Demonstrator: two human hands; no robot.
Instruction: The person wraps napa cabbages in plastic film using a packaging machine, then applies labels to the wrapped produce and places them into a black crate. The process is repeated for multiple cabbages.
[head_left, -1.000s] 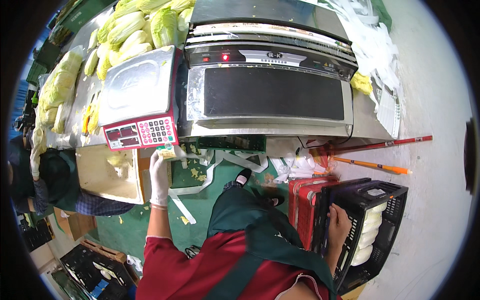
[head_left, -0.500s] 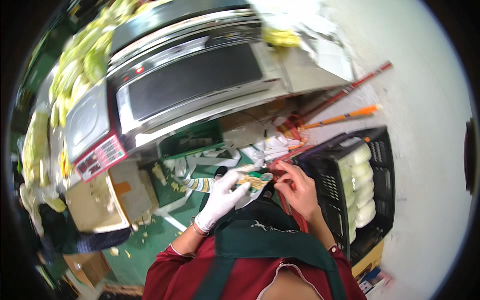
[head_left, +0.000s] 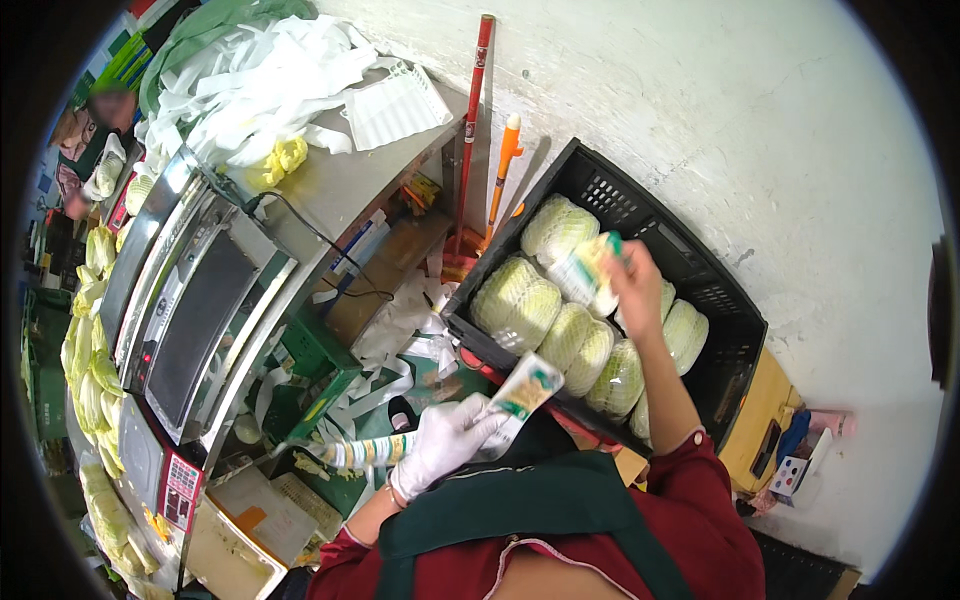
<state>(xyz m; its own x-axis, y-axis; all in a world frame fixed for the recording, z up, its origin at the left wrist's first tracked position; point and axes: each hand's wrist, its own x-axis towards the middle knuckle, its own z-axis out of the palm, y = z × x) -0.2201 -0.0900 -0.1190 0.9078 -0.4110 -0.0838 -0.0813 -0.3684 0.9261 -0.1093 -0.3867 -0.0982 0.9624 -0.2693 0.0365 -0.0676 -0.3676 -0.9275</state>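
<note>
My gloved left hand grips a strip of printed labels that trails down to the left. My bare right hand pinches a separate label just above the cabbages. These wrapped cabbages, several of them in white foam netting and clear film, lie inside a black plastic crate against the pale wall. Whether the label touches a cabbage I cannot tell.
A steel table carries white strips, a sealing machine, a red scale and loose cabbages. Red and orange poles lean by the wall. A green crate and beige box stand below. A co-worker is far left.
My view has turned right toward the crate. My hands came together at the labels, then parted: the right now holds a label over the crate, the left still has the strip.
</note>
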